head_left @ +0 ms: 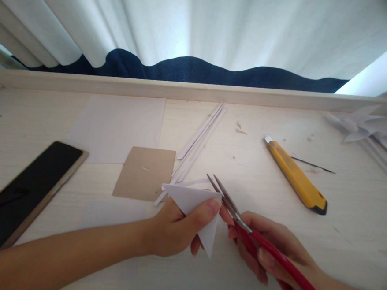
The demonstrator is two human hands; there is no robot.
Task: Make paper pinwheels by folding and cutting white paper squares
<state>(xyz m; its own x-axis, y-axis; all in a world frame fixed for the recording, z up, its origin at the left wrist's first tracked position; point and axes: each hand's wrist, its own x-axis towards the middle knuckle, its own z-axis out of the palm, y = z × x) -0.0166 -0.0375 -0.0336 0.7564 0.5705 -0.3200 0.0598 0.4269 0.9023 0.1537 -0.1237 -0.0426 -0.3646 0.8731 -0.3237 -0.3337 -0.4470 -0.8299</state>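
Note:
My left hand [182, 223] pinches a folded white paper triangle [192, 197], thumb on top and fingers underneath. Red-handled scissors [249, 231] are in my right hand [280, 245], their blades slightly apart. The blades reach up to the triangle's right corner, close to my left thumb; whether they touch the paper I cannot tell. Just beyond the triangle, narrow paper strips [201, 133] lie on the table [254, 158]. A square of brown cardboard [144, 170] sits to the left of the strips.
At the left lies a black-screened phone [34, 191]. White paper sheets [122, 123] rest behind the cardboard. To the right are a yellow utility knife [295, 175], a thin dark stick [314, 165] and a paper pinwheel [367, 124]. A raised ledge [189, 85] and curtains [185, 26] border the back.

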